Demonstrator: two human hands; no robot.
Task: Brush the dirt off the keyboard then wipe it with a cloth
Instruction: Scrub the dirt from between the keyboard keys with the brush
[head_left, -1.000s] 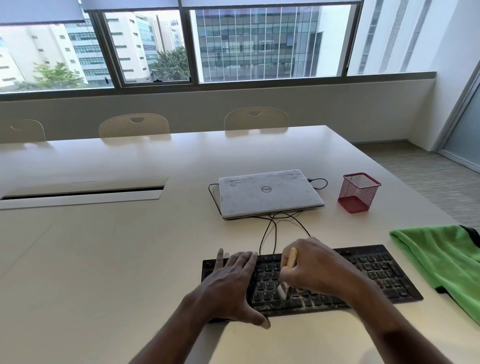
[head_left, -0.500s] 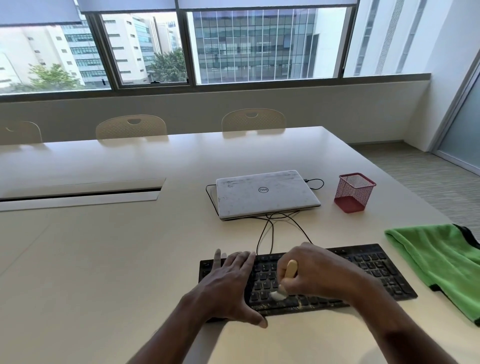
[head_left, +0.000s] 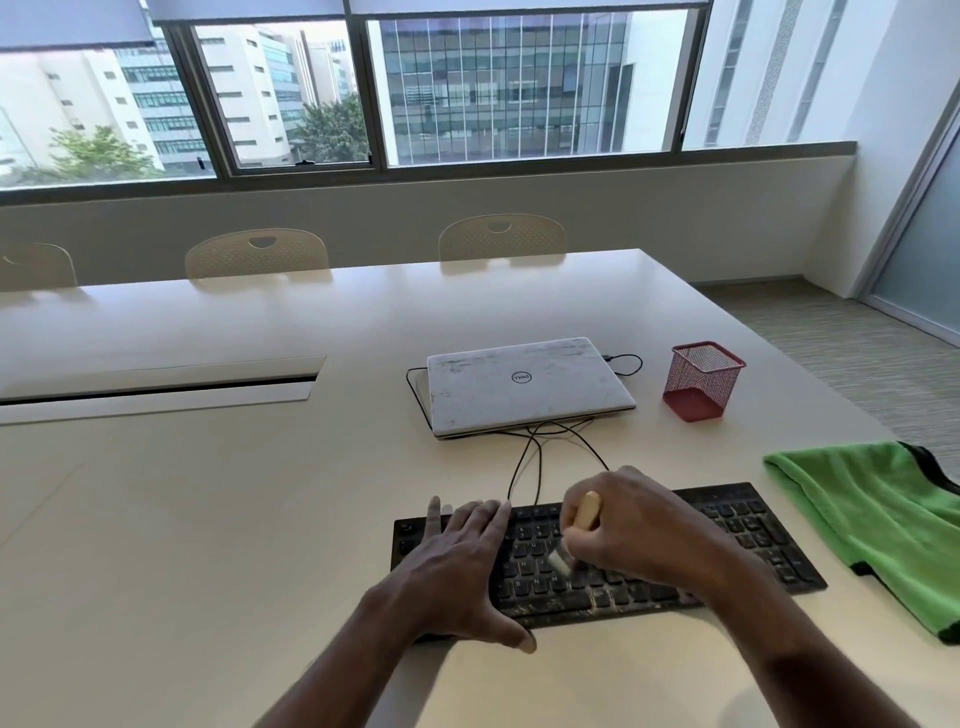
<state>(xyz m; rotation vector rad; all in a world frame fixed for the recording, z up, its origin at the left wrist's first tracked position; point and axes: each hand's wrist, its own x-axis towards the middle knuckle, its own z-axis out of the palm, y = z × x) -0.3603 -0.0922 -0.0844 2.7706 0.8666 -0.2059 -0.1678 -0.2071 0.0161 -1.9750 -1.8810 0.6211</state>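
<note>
Left hand: spread flat, steadying black computer keyboard.
Right hand: grips small wooden-handled brush.
Change: bristles slightly higher; brushing unfinished.

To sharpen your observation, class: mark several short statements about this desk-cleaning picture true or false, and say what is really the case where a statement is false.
1. The right hand grips a small wooden-handled brush over the black computer keyboard. True.
2. The left hand holds the green cloth. False: it lies flat on the keyboard's left end; the cloth lies untouched on the white table, right of the keyboard.
3. The silver laptop stands open. False: its lid is closed.
4. A red wire-mesh pen cup stands right of the laptop. True.
</note>
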